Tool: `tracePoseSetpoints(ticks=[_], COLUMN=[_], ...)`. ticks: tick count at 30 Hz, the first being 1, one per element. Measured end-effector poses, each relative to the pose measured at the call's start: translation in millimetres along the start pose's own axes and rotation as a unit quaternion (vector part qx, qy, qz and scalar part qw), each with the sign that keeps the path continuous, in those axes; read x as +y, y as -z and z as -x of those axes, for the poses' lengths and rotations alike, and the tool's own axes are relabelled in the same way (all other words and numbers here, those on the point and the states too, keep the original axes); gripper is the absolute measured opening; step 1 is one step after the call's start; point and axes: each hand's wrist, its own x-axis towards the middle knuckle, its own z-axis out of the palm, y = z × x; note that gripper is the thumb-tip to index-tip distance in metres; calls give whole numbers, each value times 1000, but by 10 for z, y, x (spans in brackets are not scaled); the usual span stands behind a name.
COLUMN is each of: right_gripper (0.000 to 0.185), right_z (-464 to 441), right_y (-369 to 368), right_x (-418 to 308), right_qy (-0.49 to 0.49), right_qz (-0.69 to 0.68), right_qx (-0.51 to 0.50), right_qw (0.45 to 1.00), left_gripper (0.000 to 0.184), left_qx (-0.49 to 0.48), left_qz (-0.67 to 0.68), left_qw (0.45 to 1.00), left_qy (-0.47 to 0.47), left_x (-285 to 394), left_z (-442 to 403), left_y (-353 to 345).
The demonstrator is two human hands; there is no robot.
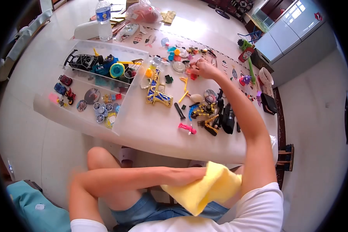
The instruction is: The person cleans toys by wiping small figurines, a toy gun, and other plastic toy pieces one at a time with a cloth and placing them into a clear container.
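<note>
Just beyond and to the right of the gold gun (157, 94), the right hand (201, 69) reaches down at some red pieces (193, 76), fingers bent; whether they pinch one, I cannot tell. Much nearer the camera than the gun, the left hand (187, 176) grips a yellow cloth (210, 187), its fingertips hidden by the folds. Small parts (197, 50) crowd the space past the gun, so a light fingertip pinch from above would likely work best, wrist high to spare the neighbours. The cloth seems best kept bunched, well away from the gun. Crumpled, it has its long axis roughly sideways, one corner pointing away from the gun. The red pieces show no clear axis.
</note>
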Motion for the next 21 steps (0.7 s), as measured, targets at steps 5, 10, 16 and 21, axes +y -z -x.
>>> tracePoseSetpoints(ticks=[5, 10, 16, 21], right_gripper=[29, 48, 57, 37], right_z=[230, -715, -1150, -767], right_y=[480, 92, -67, -229], right_x=[160, 1006, 679, 415], right_qy=[34, -216, -257, -86], right_qz=[-137, -65, -142, -64], right_qx=[-41, 121, 124, 108], right_qw=[989, 967, 948, 988], left_gripper=[49, 49, 49, 49], left_qx=[61, 139, 146, 137], left_qz=[145, 149, 158, 151], left_qw=[988, 979, 976, 979], left_qy=[0, 5, 17, 18], left_x=[155, 67, -48, 26], left_z=[387, 338, 311, 338], left_y=[-3, 81, 265, 177])
